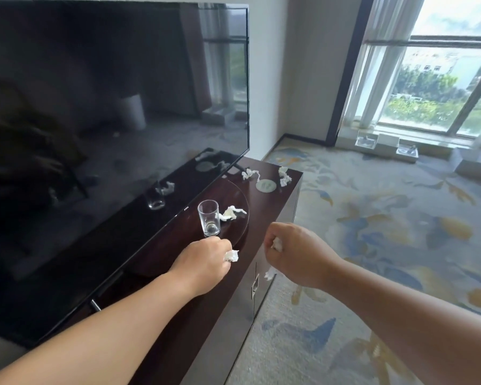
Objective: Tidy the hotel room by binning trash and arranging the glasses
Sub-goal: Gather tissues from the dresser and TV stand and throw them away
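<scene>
A clear drinking glass (pixel 209 220) stands upright on the dark wooden cabinet (pixel 267 218), beside the TV. My left hand (pixel 203 261) rests just in front of the glass and grips a crumpled white tissue (pixel 231 256). My right hand (pixel 292 252) hovers over the cabinet's front edge, fist closed around another tissue wad (pixel 276 244), with a scrap showing below it. Loose crumpled tissues lie on the cabinet: one right behind the glass (pixel 231 213) and two farther back (pixel 250 173) (pixel 284 175). A round pale coaster (pixel 266 185) lies between those two.
A large black TV (pixel 109 107) fills the left, its curved stand base under the glass. The cabinet's front has a metal handle (pixel 255 284). Patterned carpet (pixel 386 232) spreads to the right, toward a window (pixel 433 79) with small boxes on the sill.
</scene>
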Available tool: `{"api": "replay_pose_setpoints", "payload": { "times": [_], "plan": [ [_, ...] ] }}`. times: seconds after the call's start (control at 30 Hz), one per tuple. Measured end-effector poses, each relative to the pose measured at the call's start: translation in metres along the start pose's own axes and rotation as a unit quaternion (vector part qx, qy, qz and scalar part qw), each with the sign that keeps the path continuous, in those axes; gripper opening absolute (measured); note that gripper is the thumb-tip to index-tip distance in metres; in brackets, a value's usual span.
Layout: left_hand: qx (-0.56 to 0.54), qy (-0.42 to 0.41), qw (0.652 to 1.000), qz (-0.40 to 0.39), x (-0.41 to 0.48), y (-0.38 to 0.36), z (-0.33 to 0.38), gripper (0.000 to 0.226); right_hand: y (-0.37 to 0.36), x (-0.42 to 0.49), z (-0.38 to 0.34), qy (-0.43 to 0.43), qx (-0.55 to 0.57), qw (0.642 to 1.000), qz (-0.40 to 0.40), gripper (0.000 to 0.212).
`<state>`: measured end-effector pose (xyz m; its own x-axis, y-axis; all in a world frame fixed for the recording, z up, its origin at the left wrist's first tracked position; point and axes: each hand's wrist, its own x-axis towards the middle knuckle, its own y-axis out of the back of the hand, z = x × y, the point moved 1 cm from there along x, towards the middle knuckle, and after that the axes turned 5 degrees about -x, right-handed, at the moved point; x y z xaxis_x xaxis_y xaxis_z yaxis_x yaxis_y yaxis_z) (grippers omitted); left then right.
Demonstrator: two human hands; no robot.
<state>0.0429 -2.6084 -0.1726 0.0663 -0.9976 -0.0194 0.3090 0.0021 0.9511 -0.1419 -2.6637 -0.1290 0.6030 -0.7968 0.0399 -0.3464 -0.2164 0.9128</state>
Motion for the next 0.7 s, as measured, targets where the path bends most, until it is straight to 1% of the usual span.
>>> {"api": "replay_pose_setpoints", "payload": {
  "times": [0.1,0.23,0.33,0.47,0.5,0.57,0.6,0.67,0.7],
  "plan": [
    [0.002,-0.004,1.000,0.007,0.005,0.008,0.009,0.039,0.008,0.000,0.005,-0.003,-0.008,1.000,0.006,0.009],
    [-0.013,-0.012,0.999,0.028,0.012,0.016,0.013,0.050,0.016,0.004,0.010,-0.009,-0.014,1.000,0.013,0.008],
    [-0.007,-0.012,0.999,0.038,0.018,0.016,0.012,0.043,0.018,0.010,0.011,-0.007,-0.014,1.000,0.014,0.009],
    [-0.047,0.004,0.998,0.039,0.031,0.018,0.006,0.017,0.014,0.023,0.010,0.002,-0.015,1.000,0.009,0.009],
    [-0.066,0.008,0.997,0.039,0.035,0.019,0.003,0.015,0.012,0.027,0.009,0.003,-0.016,1.000,0.005,0.009],
    [-0.102,0.003,0.994,0.035,0.048,0.018,-0.004,0.015,0.009,0.037,0.008,0.003,-0.020,1.000,-0.001,0.009],
    [-0.109,-0.007,0.994,0.029,0.054,0.018,-0.007,0.019,0.008,0.042,0.006,0.002,-0.023,1.000,-0.003,0.008],
    [-0.099,-0.026,0.995,0.017,0.068,0.017,-0.013,0.026,0.008,0.053,0.004,-0.002,-0.027,1.000,-0.006,0.007],
    [-0.101,-0.024,0.994,0.019,0.074,0.018,-0.016,0.024,0.009,0.058,0.003,-0.004,-0.030,1.000,-0.007,0.006]
  ]
}}
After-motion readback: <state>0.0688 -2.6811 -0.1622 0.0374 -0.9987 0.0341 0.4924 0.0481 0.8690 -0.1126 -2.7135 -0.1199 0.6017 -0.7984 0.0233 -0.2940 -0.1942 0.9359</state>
